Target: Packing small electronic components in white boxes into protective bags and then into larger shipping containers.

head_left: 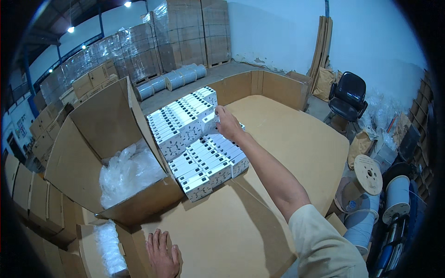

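Rows of slim white boxes (178, 118) with black squares and dark printed patterns are stacked in the middle of the work surface, the far part higher than the near part (204, 162). My right hand (227, 124) reaches across to the stack, its fingers closed on the end of one white box (210, 121) above the lower layer. Part of that box is hidden by the fingers. Low in the view, my left hand (163, 255) lies flat with fingers stretched, holding nothing. It rests at the left edge of the tan cardboard-like surface (213, 231).
An open carton (139, 194) with clear plastic bags (130, 173) stands left of the stack. Nearer, a smaller carton holds bubbly plastic packing (109, 248). A cardboard wall (236, 85) edges the far side. Cable spools (368, 173) and a black chair (348, 97) stand right.
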The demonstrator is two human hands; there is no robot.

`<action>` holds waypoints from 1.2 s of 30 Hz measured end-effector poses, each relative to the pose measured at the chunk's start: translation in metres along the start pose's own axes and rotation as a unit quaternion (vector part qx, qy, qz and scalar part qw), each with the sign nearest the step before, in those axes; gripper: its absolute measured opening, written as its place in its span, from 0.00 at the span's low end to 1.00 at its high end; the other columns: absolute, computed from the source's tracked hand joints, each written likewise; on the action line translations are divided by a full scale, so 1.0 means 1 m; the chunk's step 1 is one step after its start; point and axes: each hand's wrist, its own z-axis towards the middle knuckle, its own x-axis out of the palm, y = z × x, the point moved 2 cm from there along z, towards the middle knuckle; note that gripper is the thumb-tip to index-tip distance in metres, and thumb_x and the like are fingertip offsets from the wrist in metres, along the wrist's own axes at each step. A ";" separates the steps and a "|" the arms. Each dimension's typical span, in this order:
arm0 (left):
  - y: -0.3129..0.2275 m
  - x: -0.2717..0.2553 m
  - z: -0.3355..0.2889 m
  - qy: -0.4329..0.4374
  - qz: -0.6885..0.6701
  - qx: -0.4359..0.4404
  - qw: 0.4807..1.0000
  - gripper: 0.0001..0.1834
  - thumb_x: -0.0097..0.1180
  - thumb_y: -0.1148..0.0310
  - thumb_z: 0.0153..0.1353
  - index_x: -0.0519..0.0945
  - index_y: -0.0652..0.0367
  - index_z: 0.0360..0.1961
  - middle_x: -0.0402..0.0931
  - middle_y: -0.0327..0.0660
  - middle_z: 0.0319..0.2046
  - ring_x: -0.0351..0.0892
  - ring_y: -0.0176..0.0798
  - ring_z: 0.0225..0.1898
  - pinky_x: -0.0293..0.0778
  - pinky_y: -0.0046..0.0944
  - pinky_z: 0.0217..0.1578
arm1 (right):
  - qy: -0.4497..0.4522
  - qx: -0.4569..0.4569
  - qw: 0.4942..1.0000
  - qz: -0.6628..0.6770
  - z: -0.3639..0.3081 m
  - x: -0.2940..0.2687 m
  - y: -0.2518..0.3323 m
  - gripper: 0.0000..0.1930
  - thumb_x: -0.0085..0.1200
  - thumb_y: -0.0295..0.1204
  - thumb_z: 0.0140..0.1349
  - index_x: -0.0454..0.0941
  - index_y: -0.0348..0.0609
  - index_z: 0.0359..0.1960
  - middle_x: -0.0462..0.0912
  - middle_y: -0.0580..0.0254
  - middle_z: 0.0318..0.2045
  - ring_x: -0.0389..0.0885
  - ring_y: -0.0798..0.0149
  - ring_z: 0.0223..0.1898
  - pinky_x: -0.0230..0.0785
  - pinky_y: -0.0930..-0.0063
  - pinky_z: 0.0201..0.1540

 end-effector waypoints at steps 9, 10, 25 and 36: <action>0.001 0.001 -0.002 -0.016 0.002 0.011 1.000 0.26 0.53 0.64 0.71 0.70 0.61 0.68 0.66 0.55 0.69 0.60 0.64 0.71 0.57 0.59 0.71 | 0.010 -0.010 1.000 -0.026 -0.016 -0.001 -0.009 0.20 0.59 0.17 0.58 0.75 0.48 0.51 0.78 0.51 0.53 0.78 0.42 0.54 0.73 0.52 0.56; 0.001 0.002 -0.003 -0.022 -0.005 0.012 1.000 0.26 0.53 0.64 0.71 0.71 0.60 0.68 0.67 0.55 0.68 0.60 0.64 0.71 0.57 0.59 0.71 | 0.000 -0.009 1.000 -0.027 -0.018 -0.002 -0.008 0.18 0.59 0.18 0.59 0.78 0.48 0.50 0.78 0.53 0.52 0.80 0.44 0.54 0.75 0.53 0.55; 0.017 0.006 -0.013 0.030 -0.143 -0.068 0.987 0.29 0.59 0.63 0.65 0.71 0.55 0.67 0.60 0.48 0.73 0.52 0.57 0.76 0.45 0.58 0.76 | -0.010 -0.060 0.996 0.057 -0.081 -0.058 0.102 0.16 0.63 0.21 0.58 0.80 0.43 0.50 0.80 0.52 0.45 0.81 0.44 0.48 0.75 0.56 0.51; 0.029 -0.005 -0.019 0.008 -0.321 -0.097 0.942 0.28 0.60 0.68 0.67 0.71 0.58 0.67 0.69 0.51 0.67 0.64 0.55 0.71 0.60 0.52 0.70 | 0.060 -0.062 0.989 0.123 -0.187 -0.037 0.214 0.16 0.63 0.18 0.59 0.82 0.42 0.49 0.80 0.56 0.40 0.82 0.58 0.36 0.76 0.68 0.37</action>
